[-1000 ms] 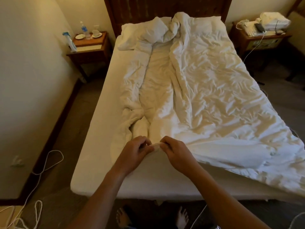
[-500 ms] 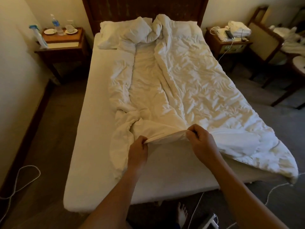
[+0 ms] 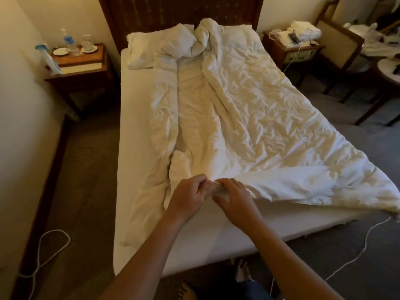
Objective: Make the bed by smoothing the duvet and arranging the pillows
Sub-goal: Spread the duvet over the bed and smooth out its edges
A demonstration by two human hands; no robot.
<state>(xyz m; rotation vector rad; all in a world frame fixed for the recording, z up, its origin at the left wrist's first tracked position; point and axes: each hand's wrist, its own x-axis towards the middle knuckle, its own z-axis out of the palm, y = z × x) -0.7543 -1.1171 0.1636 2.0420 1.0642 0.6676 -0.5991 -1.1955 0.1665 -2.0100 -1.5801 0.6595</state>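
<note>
Step in hand: finding and spreading the duvet (image 3: 249,118) foot edge. Best done by sliding the hands apart along the hem toward the bed's (image 3: 134,161) left and right foot corners, then pulling it flat; judgement only. Left hand (image 3: 188,197) and right hand (image 3: 232,197) sit side by side, fingers curled, pinching the hem near the foot edge. Duvet lies crumpled, skewed off the right edge. Pillow (image 3: 160,47) at the head-left corner.

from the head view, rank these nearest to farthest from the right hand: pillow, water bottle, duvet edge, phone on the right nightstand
1. duvet edge, pinched by the right hand
2. pillow, at the bed's head, left
3. and 4. water bottle, far left, and phone, far right: too close to call
</note>
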